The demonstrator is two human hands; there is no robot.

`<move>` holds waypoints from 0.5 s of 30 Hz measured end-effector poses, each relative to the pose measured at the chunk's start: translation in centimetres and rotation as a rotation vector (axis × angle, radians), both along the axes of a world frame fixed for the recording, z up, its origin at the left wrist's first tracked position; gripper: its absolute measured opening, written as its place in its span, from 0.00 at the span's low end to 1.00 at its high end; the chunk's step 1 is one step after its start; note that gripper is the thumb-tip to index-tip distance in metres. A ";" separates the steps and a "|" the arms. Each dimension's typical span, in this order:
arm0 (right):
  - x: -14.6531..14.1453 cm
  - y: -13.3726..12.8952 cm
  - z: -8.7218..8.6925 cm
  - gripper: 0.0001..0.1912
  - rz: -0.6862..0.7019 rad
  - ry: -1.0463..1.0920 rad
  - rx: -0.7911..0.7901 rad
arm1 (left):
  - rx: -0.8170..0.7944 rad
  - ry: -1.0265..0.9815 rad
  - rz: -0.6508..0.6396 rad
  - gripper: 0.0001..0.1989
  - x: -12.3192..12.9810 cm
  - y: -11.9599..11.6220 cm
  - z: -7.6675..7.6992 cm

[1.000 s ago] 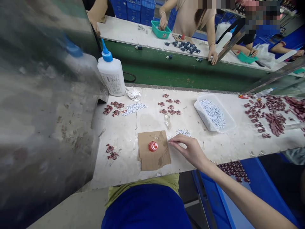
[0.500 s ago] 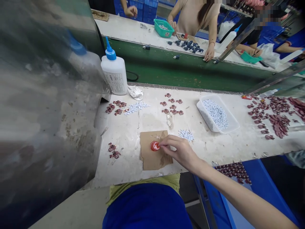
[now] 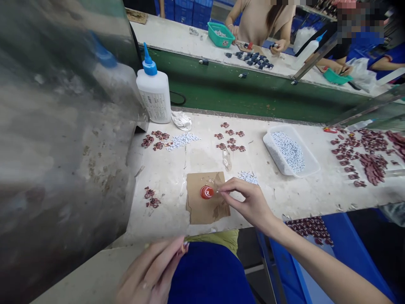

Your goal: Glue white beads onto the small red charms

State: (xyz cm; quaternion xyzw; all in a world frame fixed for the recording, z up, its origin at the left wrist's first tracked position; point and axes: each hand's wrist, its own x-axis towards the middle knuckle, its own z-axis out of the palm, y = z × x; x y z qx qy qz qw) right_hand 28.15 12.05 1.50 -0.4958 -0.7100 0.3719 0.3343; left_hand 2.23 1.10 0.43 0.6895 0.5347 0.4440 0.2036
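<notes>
My right hand (image 3: 248, 200) is closed in a pinch on a tiny white piece (image 3: 217, 192), just right of a small red cap (image 3: 206, 192) with a shiny wet-looking surface. The cap sits on a torn piece of brown cardboard (image 3: 199, 213). Low in the view, over my lap, my left hand (image 3: 148, 274) has its fingers closed around a small brownish-red piece (image 3: 182, 249), mostly hidden by the fingers. A little pile of white pieces (image 3: 248, 177) lies beyond my right hand. Left of the cardboard are a few brownish-red figures (image 3: 153, 202).
A white glue bottle (image 3: 155, 97) with a blue nozzle stands by a metal wall (image 3: 79, 147). A clear tub (image 3: 311, 169) holds many white pieces. Brownish-red figures (image 3: 232, 141) lie mid-table, with more pieces (image 3: 373, 164) at right. Co-workers sit across a green partition (image 3: 221, 88).
My left hand has come into view at the bottom with a small piece in its fingers. My right hand has drawn back slightly to the right from the red cap, a white piece now visible.
</notes>
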 end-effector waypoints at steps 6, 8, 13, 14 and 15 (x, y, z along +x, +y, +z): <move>-0.7 -1.4 2.0 0.08 0.005 0.126 -0.030 | -0.099 -0.222 -0.001 0.13 3.0 4.4 1.1; -1.2 -2.1 2.6 0.09 0.001 0.190 -0.033 | -0.189 -0.329 0.007 0.11 3.4 4.4 1.4; -2.5 -4.0 3.5 0.14 0.023 0.290 -0.060 | -0.425 -0.583 0.020 0.08 3.9 3.9 1.9; -2.7 -4.2 3.6 0.14 0.031 0.299 -0.068 | -0.434 -0.622 0.014 0.07 3.9 3.9 2.0; -2.9 -4.4 3.7 0.15 0.038 0.307 -0.073 | -0.426 -0.650 0.009 0.07 4.0 3.9 2.0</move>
